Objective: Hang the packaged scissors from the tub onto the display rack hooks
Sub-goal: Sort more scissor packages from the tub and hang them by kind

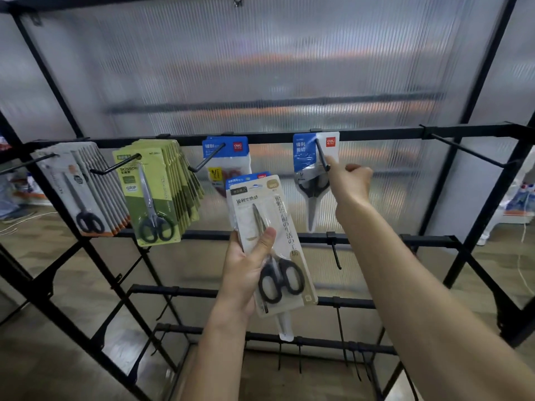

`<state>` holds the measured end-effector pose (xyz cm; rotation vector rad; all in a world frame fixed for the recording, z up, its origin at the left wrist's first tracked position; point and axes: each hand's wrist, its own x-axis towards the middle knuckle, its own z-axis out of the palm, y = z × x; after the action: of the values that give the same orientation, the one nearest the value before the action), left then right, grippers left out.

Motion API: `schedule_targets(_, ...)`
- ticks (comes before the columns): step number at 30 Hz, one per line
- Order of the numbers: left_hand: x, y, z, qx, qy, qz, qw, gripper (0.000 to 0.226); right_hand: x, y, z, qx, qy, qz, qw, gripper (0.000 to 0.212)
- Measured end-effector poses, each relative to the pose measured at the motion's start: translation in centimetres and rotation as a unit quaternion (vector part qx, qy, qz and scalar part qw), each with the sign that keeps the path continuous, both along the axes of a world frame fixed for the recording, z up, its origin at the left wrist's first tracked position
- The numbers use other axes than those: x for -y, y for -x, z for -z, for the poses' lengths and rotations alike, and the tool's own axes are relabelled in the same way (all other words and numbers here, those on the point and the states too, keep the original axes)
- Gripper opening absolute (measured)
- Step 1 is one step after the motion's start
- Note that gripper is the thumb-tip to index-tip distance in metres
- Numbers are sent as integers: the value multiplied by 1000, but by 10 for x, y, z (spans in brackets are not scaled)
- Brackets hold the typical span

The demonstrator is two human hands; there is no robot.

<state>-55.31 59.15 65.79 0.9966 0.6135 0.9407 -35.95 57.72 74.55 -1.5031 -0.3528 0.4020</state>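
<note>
Ribbed translucent panels (260,53) back a black metal display rack (376,134), with wooden flooring showing through the lower bars. Along the top rail, hooks stick out toward the viewer. Far left, a thick stack of grey-carded scissors (84,192) hangs on one hook; next to it a stack of green-carded scissors (153,192) hangs on another. Further right, a blue-topped pack with red contents (227,160) hangs alone on the third hook (207,160).

On the fourth hook (322,154) hangs a blue-and-white scissors pack (312,175), black handles up and blade pointing down. The person's right hand (351,186) is raised to it, thumb and forefinger pinched at the outer tip of that hook, right against the pack's upper right corner; whether the fingers nip the card or just the hook tip is hard to tell. Another hook (469,153) further right on the rail carries nothing.

The left hand (246,270) grips a small bundle of packs lower down, in front of the rack's middle bars. Its thumb lies across the front of a cream-carded scissors pack (275,244) with black handles, tilted with its top leaning left. Behind that one peeks a blue-topped pack (252,178), whose white lower end shows below the bundle. The tub is out of sight.
</note>
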Motion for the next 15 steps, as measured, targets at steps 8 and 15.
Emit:
schedule_targets(8, 6, -8, 11, 24, 37, -35, 998, 61, 78, 46, 36, 130, 170, -312, 926, 51)
schedule_targets(15, 17, -8, 17, 19, 89, -64, 994, 58, 88, 45, 53, 181, 240, -388, 871, 32)
